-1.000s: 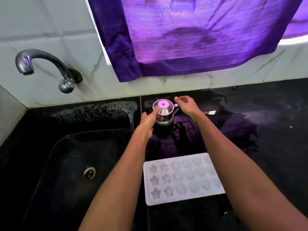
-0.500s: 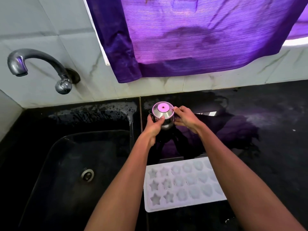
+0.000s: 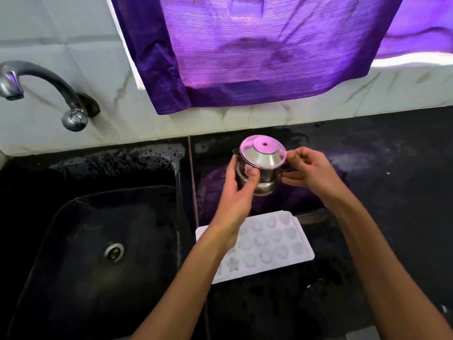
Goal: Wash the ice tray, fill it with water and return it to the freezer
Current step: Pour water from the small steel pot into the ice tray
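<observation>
A white ice tray [image 3: 274, 241] with star and round moulds lies flat on the black counter, just right of the sink; my left forearm hides its left part. Above it I hold a small steel pot with a lid [image 3: 263, 165] clear of the counter. My left hand [image 3: 239, 190] grips the pot's body from the left, thumb across its front. My right hand [image 3: 310, 169] holds it on the right side, fingers curled at the lid's edge and the handle.
A black sink [image 3: 73, 241] with a round drain [image 3: 113, 251] fills the left. A metal tap [image 3: 41, 87] juts from the tiled wall above it. A purple curtain [image 3: 257, 45] hangs behind. The black counter [image 3: 380, 192] is wet in places.
Both hands took hold of the steel pot and lifted it off the counter toward me, over the ice tray. The tray has not moved.
</observation>
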